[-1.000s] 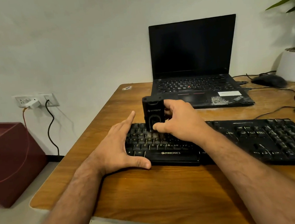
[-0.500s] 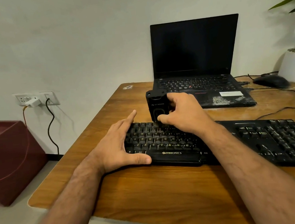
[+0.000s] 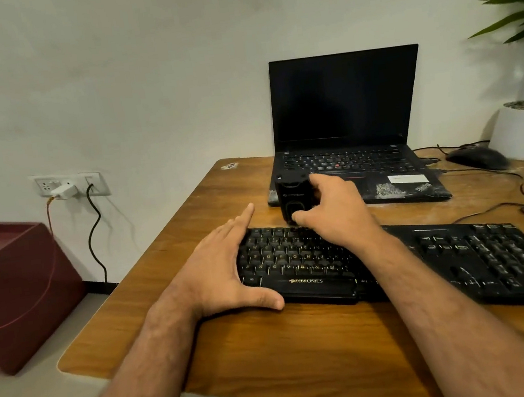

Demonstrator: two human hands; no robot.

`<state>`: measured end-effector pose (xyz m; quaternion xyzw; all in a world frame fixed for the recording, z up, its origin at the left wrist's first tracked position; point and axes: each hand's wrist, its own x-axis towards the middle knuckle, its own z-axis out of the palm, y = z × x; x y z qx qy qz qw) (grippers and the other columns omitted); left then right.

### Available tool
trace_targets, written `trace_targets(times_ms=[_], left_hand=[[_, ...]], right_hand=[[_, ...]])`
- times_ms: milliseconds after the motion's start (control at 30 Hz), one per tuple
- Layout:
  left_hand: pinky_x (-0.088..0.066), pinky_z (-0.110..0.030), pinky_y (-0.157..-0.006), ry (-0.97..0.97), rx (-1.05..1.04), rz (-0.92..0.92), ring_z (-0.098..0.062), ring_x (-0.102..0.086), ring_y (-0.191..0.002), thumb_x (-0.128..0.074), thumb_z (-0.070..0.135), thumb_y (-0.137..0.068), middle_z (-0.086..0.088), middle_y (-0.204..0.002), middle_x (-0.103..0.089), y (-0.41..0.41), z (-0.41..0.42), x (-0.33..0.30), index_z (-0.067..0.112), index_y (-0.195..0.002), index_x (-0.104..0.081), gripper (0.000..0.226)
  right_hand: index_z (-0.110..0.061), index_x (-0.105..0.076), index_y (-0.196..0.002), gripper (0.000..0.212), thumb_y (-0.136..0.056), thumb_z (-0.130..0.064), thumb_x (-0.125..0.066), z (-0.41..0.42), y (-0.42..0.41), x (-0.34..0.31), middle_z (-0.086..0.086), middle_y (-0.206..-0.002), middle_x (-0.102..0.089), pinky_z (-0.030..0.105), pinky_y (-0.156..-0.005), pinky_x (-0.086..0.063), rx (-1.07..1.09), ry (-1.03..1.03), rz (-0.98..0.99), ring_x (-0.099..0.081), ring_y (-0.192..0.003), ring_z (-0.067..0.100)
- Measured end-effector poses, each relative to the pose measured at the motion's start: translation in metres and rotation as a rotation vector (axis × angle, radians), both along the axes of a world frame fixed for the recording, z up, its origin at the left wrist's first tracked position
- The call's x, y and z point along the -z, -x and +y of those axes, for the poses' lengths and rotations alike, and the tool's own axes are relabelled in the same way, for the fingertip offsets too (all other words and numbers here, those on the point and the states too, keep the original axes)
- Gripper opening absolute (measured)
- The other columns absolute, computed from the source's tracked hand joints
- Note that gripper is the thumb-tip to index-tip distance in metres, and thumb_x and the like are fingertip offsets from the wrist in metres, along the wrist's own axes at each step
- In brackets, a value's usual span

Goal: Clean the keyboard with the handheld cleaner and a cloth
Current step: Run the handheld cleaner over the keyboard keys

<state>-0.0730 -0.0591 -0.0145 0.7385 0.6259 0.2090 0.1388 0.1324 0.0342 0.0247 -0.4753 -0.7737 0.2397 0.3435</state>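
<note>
table (image 3: 273, 355) – wood-grain top, warm brown, smooth with a soft sheen. keyboard (image 3: 459, 260) – black plastic, matt keys, pale dusty flecks across them, gold print on the front lip. handheld cleaner (image 3: 293, 196) – black plastic, matt body with a glossier oval panel. laptop (image 3: 344, 99) – matt black casing, dark glossy screen, palm rest scuffed and speckled grey, white paper-like sticker. mouse (image 3: 476, 157) – smooth black plastic. plant pot (image 3: 523, 133) – white, smooth, matt. wall (image 3: 138, 65) – pale plaster, matt, faintly uneven. bin (image 3: 18, 294) – maroon, matt.
</note>
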Motion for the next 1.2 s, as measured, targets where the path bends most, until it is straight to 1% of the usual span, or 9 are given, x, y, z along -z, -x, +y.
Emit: trace_targets(times_ms=[133,267,367,667,767,867,1000,1067,1200], left_hand=[[-0.012,-0.046,-0.126,0.024,0.007,-0.011,-0.010,-0.008,-0.154,-0.068,0.096,-0.037,0.006,-0.168,-0.012,0.000,0.000,0.000,0.046,-0.156,0.013,0.152],[-0.018,-0.049,-0.124,0.037,-0.004,-0.059,-0.009,-0.012,-0.151,-0.069,0.094,-0.039,0.007,-0.165,-0.019,0.000,-0.002,0.000,0.049,-0.156,0.008,0.147],[-0.024,-0.049,-0.122,0.035,-0.010,-0.069,-0.006,-0.019,-0.146,-0.068,0.091,-0.041,0.009,-0.160,-0.026,-0.001,-0.003,-0.002,0.047,-0.158,0.004,0.144],[-0.026,-0.046,-0.121,0.003,0.003,-0.045,-0.004,-0.024,-0.141,-0.066,0.092,-0.043,0.011,-0.156,-0.032,0.000,-0.002,-0.001,0.043,-0.159,-0.002,0.141],[-0.025,-0.042,-0.121,-0.003,0.006,-0.049,-0.002,-0.023,-0.141,-0.067,0.090,-0.043,0.012,-0.155,-0.032,0.000,-0.001,-0.001,0.041,-0.160,-0.005,0.141],[-0.026,-0.040,-0.120,0.001,-0.004,-0.032,-0.004,-0.024,-0.140,-0.067,0.091,-0.042,0.010,-0.155,-0.032,-0.001,-0.002,0.000,0.042,-0.159,-0.005,0.141],[-0.028,-0.045,-0.120,-0.027,0.004,-0.023,-0.005,-0.029,-0.139,-0.065,0.094,-0.044,0.012,-0.152,-0.037,0.001,0.000,0.001,0.039,-0.159,-0.013,0.138],[-0.031,-0.048,-0.118,-0.053,0.013,-0.013,-0.005,-0.032,-0.138,-0.063,0.097,-0.045,0.015,-0.149,-0.041,0.001,0.001,0.002,0.037,-0.158,-0.022,0.135],[-0.026,-0.044,-0.121,-0.044,-0.004,-0.007,-0.006,-0.030,-0.140,-0.065,0.093,-0.044,0.011,-0.153,-0.037,0.000,0.000,0.001,0.035,-0.160,-0.013,0.140]], right_hand=[[-0.031,-0.069,-0.116,0.044,-0.077,-0.017,-0.083,-0.010,-0.007,0.000,-0.018,-0.101,-0.072,0.002,-0.063,-0.042,-0.201,0.133,0.034,-0.064,-0.090,-0.011],[-0.027,-0.068,-0.114,0.041,-0.077,-0.013,-0.079,-0.006,0.003,-0.001,-0.011,-0.097,-0.071,0.013,-0.061,-0.049,-0.038,0.060,0.051,-0.066,-0.079,0.002],[-0.031,-0.067,-0.109,0.042,-0.076,-0.010,-0.081,-0.007,-0.004,-0.005,-0.016,-0.091,-0.068,0.008,-0.059,-0.045,-0.060,0.146,0.110,-0.063,-0.080,-0.002],[-0.030,-0.070,-0.110,0.046,-0.073,-0.008,-0.084,-0.017,0.001,-0.003,-0.010,-0.099,-0.075,0.032,-0.084,-0.058,-0.184,0.228,0.133,-0.071,-0.092,0.006],[-0.032,-0.071,-0.111,0.045,-0.074,-0.010,-0.083,-0.018,-0.001,-0.004,-0.012,-0.098,-0.075,0.022,-0.078,-0.055,-0.214,0.197,0.055,-0.069,-0.089,0.002],[-0.029,-0.070,-0.113,0.044,-0.074,-0.011,-0.081,-0.014,0.000,-0.007,-0.011,-0.097,-0.072,0.013,-0.062,-0.049,-0.053,0.087,0.037,-0.064,-0.082,-0.002],[-0.026,-0.073,-0.108,0.041,-0.071,-0.011,-0.084,-0.022,-0.008,-0.012,-0.009,-0.093,-0.077,0.027,-0.078,-0.057,-0.270,0.251,0.084,-0.073,-0.084,0.005],[-0.028,-0.074,-0.106,0.039,-0.072,-0.011,-0.083,-0.032,-0.006,-0.010,-0.010,-0.092,-0.077,0.028,-0.078,-0.059,-0.351,0.254,0.025,-0.073,-0.084,0.004],[-0.029,-0.072,-0.107,0.038,-0.073,-0.016,-0.083,-0.030,-0.002,-0.009,-0.011,-0.092,-0.075,0.024,-0.075,-0.057,-0.165,0.089,0.016,-0.070,-0.086,0.003]])
